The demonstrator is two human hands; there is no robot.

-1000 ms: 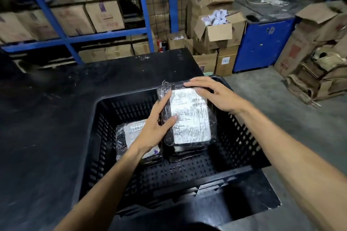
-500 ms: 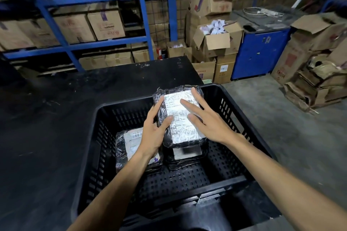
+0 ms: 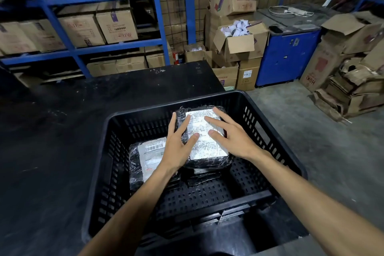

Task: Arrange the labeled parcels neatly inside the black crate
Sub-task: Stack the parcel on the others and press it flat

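Observation:
A black slatted crate (image 3: 276, 137) sits on the near right corner of a black table (image 3: 52, 131). Inside it, a black-wrapped parcel with a white label (image 3: 204, 147) lies on top of another wrapped parcel (image 3: 202, 175), toward the crate's far right. My left hand (image 3: 178, 145) rests flat on its left edge, fingers spread. My right hand (image 3: 232, 135) lies flat on its right side, fingers apart. Neither hand grips it. A second labeled parcel (image 3: 145, 156) lies to the left on the crate floor, partly under my left wrist.
Blue shelving (image 3: 83, 50) with cardboard boxes stands behind the table. An open box of white rolls (image 3: 239, 41), a blue cabinet (image 3: 286, 56) and crushed cartons (image 3: 353, 85) line the grey floor on the right. The crate's near half holds nothing.
The top parcel has been lowered onto the stack. My right hand came off its far edge and now lies flat on the label; my left hand has loosened its hold.

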